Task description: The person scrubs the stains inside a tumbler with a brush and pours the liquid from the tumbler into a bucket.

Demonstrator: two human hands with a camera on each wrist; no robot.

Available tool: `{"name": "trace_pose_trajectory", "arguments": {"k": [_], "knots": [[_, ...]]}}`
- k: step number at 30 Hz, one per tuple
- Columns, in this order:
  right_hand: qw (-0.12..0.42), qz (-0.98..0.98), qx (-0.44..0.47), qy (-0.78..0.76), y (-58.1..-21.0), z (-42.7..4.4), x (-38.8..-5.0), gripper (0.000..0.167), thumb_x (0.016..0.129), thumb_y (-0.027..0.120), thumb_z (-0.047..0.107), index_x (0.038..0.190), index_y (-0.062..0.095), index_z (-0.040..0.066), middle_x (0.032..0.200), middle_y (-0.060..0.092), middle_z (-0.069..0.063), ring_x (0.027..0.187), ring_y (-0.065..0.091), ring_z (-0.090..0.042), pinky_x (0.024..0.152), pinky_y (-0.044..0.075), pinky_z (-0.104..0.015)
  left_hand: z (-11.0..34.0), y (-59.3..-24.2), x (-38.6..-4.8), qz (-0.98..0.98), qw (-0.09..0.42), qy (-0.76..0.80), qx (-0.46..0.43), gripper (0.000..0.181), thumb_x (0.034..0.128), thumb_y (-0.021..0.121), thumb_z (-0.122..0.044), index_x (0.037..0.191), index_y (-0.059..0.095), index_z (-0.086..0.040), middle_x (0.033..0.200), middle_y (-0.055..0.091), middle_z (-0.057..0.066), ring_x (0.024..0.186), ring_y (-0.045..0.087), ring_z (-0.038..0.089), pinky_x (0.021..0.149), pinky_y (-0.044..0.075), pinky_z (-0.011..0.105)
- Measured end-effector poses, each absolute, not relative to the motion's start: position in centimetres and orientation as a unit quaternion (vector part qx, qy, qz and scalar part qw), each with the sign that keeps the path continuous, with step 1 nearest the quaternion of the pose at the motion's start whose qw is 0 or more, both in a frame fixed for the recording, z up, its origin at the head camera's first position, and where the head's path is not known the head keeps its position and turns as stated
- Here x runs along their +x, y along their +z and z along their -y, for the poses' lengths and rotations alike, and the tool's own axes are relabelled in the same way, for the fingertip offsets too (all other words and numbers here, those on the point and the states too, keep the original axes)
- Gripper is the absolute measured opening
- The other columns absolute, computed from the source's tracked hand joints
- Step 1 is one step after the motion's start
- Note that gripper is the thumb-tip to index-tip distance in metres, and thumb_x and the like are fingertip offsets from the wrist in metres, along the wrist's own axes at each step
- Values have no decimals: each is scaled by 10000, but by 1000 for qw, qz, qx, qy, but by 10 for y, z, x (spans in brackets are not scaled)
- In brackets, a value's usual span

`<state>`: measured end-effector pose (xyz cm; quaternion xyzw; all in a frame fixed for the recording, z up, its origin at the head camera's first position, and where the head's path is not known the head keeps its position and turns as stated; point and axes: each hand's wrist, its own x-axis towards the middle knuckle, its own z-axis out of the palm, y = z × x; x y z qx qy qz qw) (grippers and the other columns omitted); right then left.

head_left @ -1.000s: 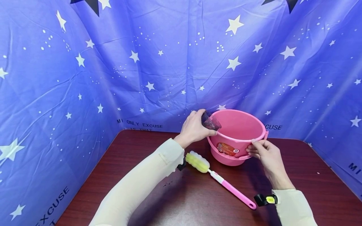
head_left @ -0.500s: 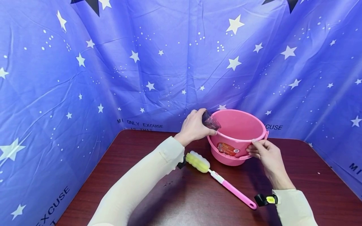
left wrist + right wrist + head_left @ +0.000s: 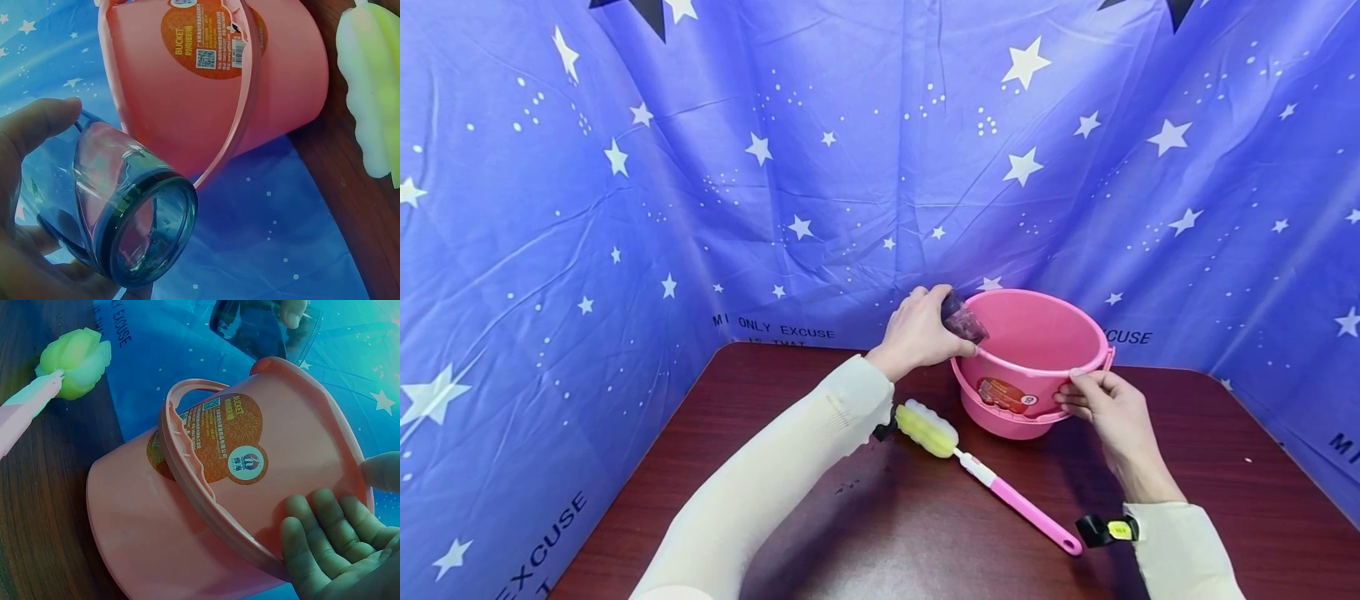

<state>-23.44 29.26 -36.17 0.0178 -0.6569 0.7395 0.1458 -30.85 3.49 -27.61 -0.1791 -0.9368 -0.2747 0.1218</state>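
My left hand (image 3: 921,329) grips a dark see-through glass cup (image 3: 964,318), tilted with its mouth over the left rim of a pink plastic bucket (image 3: 1011,373). In the left wrist view the thick round base of the cup (image 3: 153,231) faces the camera, and fingers wrap its side. My right hand (image 3: 1108,412) pinches the bucket's rim at the front right, thumb on the rim and fingers against the outer wall, as the right wrist view also shows. The bucket's handle (image 3: 206,506) hangs down across its labelled front. What lies at the bucket's bottom is hidden.
In front of the bucket lies a sponge brush with a yellow and white head (image 3: 927,429) and a pink handle (image 3: 1033,512). The dark red wooden table (image 3: 820,533) meets a blue star-printed cloth (image 3: 850,167) at its back and sides.
Both hands keep their holds on the cup and the bucket. The cup's tilt shifts very slightly; bucket and brush stay where they were.
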Motion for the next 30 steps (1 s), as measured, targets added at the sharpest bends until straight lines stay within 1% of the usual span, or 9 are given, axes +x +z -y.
{"name": "trace_pose_trajectory", "arguments": {"k": [2,9,18,30], "knots": [[146,659,16,737,-361,-292,-235,169,916,651,188,876,612,29,771,698,-32,708,677,-122,662,553,-251,-35,-275,-309,937,121,-273,-180,915,593,851,-529,1365,473,-215,1124,521,24,986,498,178,836,448,366],[143,665,11,733,-362,-293,-234,225,919,648,216,911,585,0,773,697,-22,698,681,-122,664,553,-247,-36,-274,-312,940,113,-263,-183,925,582,849,-538,1367,474,-224,1106,517,10,976,493,166,814,446,350],[146,662,11,735,-362,-292,-234,180,922,643,185,887,604,13,771,697,-26,711,677,-119,657,552,-246,-36,-271,-312,942,112,-255,-187,933,599,843,-522,1391,457,-215,1141,516,21,994,481,165,846,434,353],[146,665,13,732,-360,-292,-233,201,925,639,191,894,594,-2,768,697,-21,696,678,-118,657,553,-247,-39,-269,-311,944,114,-244,-188,921,605,835,-526,1391,462,-222,1130,517,15,1004,482,170,865,418,373]]}}
